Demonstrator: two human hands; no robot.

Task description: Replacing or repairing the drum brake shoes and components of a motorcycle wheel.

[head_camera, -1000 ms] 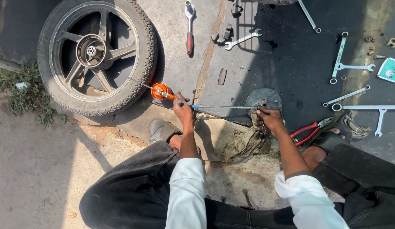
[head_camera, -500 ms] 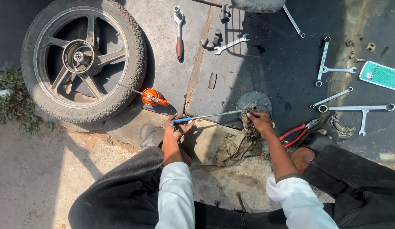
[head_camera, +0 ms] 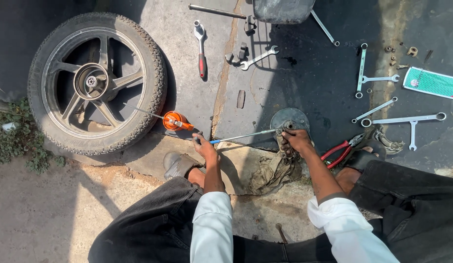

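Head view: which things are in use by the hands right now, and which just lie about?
In use:
left hand on long rod
right hand on round metal disc
rag

Lying about:
wheel
orange oil can
red pliers
spanners

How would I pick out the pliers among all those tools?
Start at the right hand pressing on the round metal disc. Just right of that wrist lie the pliers. They alone have red handles there; the neighbouring spanners are bare silver metal.

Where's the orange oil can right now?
In the head view, the orange oil can sits on the ground left of centre, against the lower right edge of the motorcycle wheel, just up and left of the left hand.
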